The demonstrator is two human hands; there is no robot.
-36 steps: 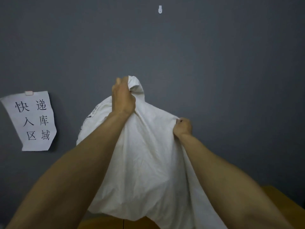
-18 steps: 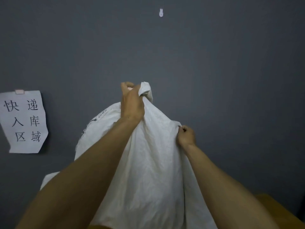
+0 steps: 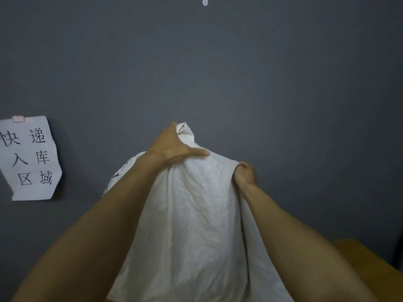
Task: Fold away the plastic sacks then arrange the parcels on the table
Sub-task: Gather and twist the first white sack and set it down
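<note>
Sack (image 3: 196,214): white plastic, held up before the grey wall (image 3: 283,83), hanging toward the worktop (image 3: 370,269).
Contents: hidden; the sack was opaque, so no telling.
Left hand (image 3: 172,147): clutched the bunched top corner, thumb stretched along the edge.
Right hand (image 3: 245,175): gripped the other top edge, lower down.
Paper sign (image 3: 30,158): taped to the wall, far left.

White sack (image 3: 196,214), black print on edge; dark grey wall (image 3: 283,83); white paper sign (image 3: 30,159), black characters; tan table (image 3: 375,264).
</note>
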